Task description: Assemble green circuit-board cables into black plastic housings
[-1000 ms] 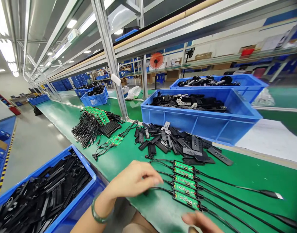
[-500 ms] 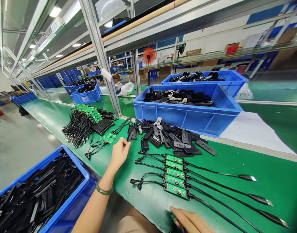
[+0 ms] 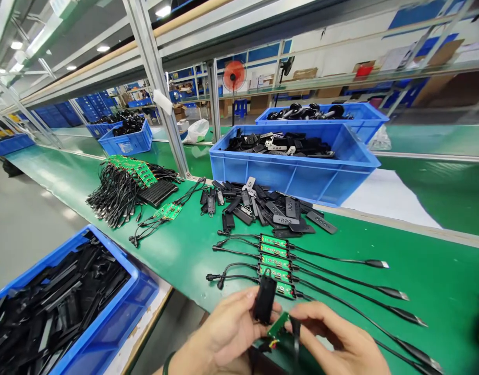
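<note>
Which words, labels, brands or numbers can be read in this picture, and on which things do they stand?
None can be read.
White label on the far blue bin: too small to read.
Markings on the green circuit boards in the row on the table: blurred.
Button marks on the loose black housings: too small.
The black housing in the left hand shows no text.

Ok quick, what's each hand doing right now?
Left hand: closed on a black plastic housing.
Right hand: fingers pinching a small green circuit board with its cable.
</note>
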Tool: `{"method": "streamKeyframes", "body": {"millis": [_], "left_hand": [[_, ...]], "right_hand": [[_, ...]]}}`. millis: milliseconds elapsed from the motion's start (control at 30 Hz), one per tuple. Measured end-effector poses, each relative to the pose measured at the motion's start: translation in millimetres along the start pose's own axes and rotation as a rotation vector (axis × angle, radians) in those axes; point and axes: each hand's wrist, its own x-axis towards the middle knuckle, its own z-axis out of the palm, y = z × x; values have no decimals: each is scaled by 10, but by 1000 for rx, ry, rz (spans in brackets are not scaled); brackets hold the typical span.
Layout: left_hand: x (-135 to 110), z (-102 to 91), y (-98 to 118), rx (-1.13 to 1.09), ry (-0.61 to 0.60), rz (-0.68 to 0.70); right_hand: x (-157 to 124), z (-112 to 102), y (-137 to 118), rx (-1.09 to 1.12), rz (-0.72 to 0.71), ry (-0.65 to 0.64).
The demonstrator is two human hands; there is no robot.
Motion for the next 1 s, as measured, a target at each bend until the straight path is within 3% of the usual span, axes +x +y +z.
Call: {"method": "streamKeyframes", "body": {"millis": [133,233,433,533,667,800,900,1000], "left_hand": [[-26,40,-64,-8,-94,-76],[-62,40,-88,15,-100,-106],[-93,25,-163,18,-81,-123],[-87,33,-209,85,-103,-100],[-80,12,-285,446,-61,69],[-127,-5,-275,918,19,314],[-177,6,-248,1142,81,319],[-183,2,-253,1250,169,252]], "right_hand": [[-47,16,78,87,217,-16],[-49,46,114,128,297,-22],[-9,110,121,15,147,140],[-34,129,150,-6,121,138],[-127,197,220,11,136,165],[-254,275,312,154,298,118],[-314,307,345,210,375,63],[-311,338,323,276,420,122]]}}
